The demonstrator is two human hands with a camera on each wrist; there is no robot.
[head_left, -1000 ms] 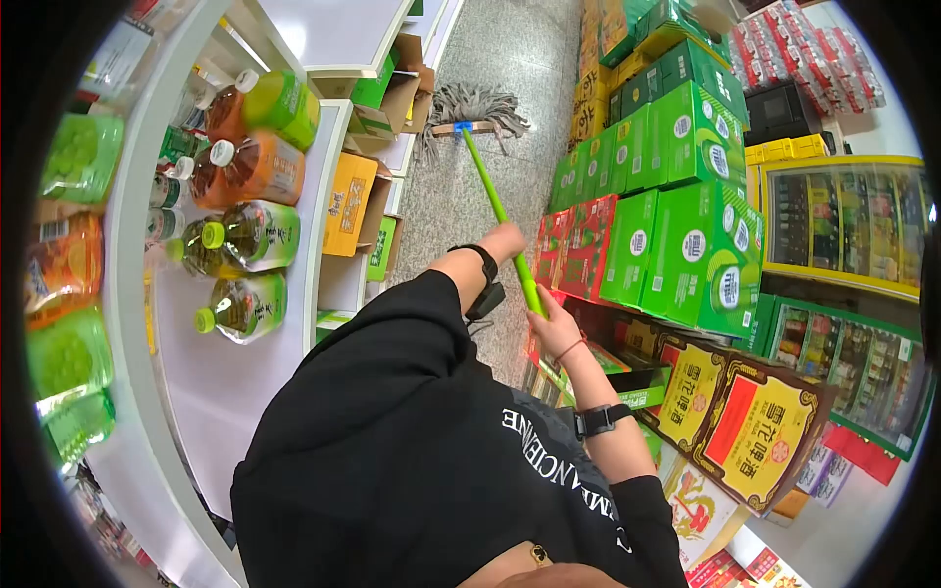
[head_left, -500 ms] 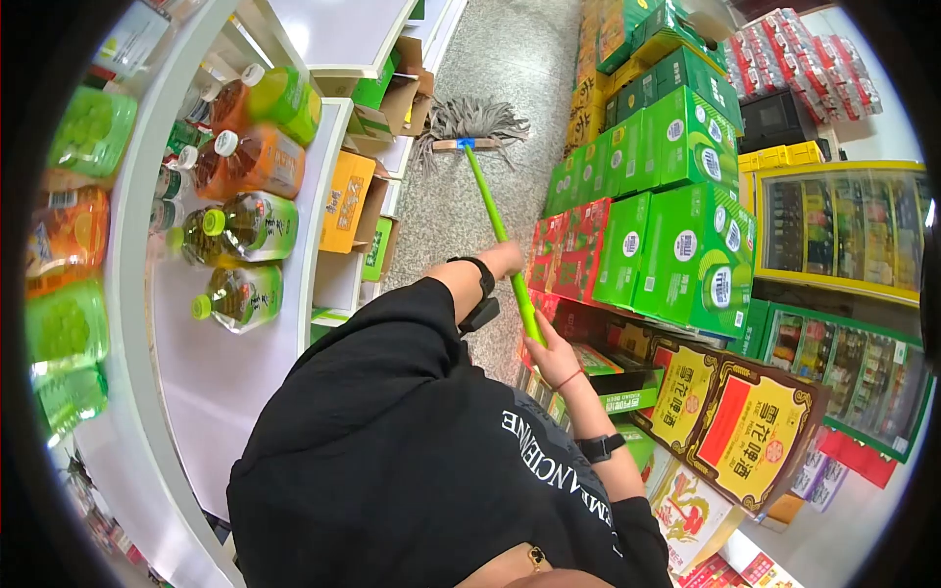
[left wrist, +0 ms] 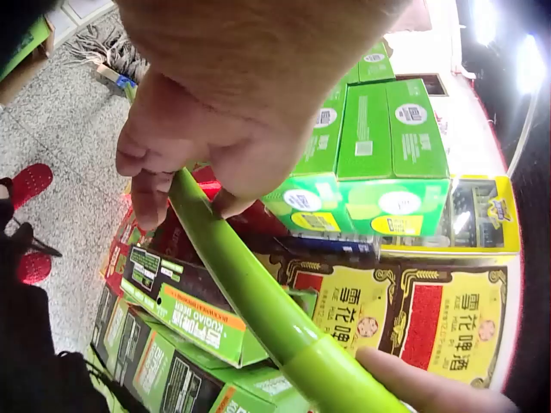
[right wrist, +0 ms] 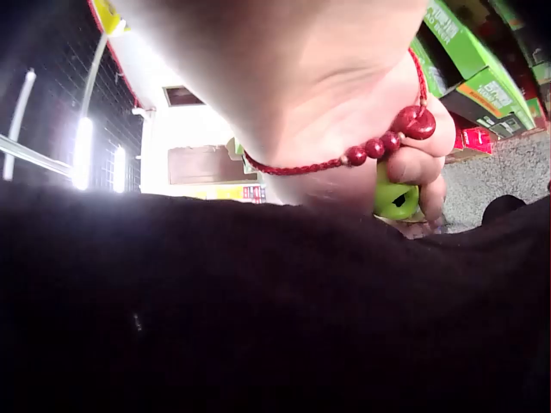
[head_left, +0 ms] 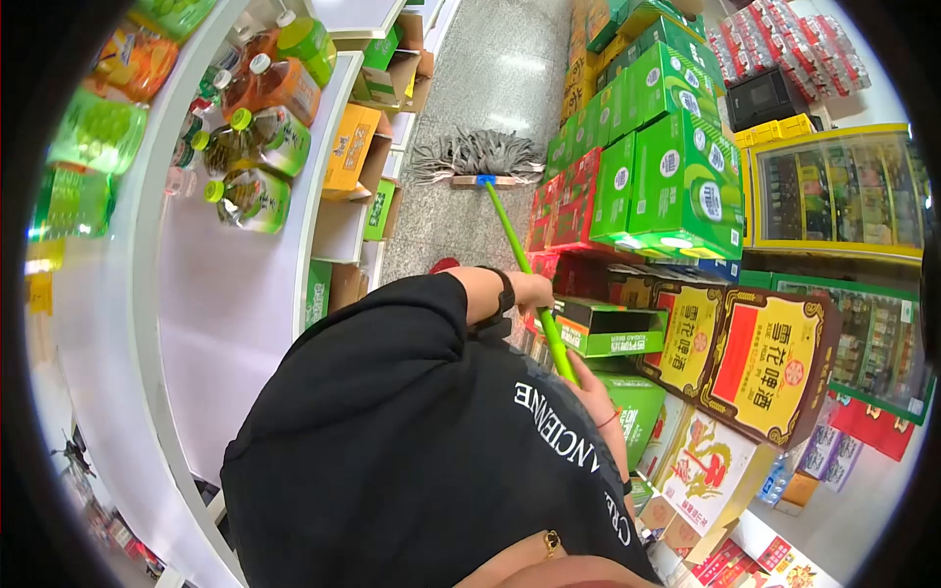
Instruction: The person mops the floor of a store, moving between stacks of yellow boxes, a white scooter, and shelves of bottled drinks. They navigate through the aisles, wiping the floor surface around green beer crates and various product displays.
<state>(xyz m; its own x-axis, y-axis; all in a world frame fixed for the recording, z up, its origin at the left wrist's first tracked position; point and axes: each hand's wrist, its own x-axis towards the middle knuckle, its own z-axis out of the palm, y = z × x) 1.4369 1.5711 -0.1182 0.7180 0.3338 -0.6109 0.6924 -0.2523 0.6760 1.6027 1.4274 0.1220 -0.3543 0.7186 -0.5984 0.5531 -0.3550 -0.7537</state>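
Note:
A mop with a bright green handle (head_left: 505, 223) slants away from the person across the floor. Its grey strands (head_left: 480, 153) fan out on the speckled floor beyond a wooden bar with a blue clip (head_left: 485, 180). My left hand (head_left: 532, 291) grips the handle partway along, fingers curled round it; the left wrist view shows this left hand (left wrist: 211, 142) from close up. Nearer the body, my right hand (head_left: 590, 394) holds the upper end. In the right wrist view, fingers (right wrist: 415, 168) curl around the green handle end (right wrist: 396, 200), partly hidden by dark cloth.
White shelves (head_left: 235, 323) with drink bottles (head_left: 250, 199) line the left side. Stacked green cartons (head_left: 676, 186) and red boxes (head_left: 573, 211) border the aisle on the right. An open green carton (head_left: 613, 328) lies close beside the handle. Red shoes (left wrist: 33, 182) stand on the floor (head_left: 431, 230).
The mop head has come back along the floor toward the person. Both hands have drawn back and to the right with the handle, the right hand close to the body's side.

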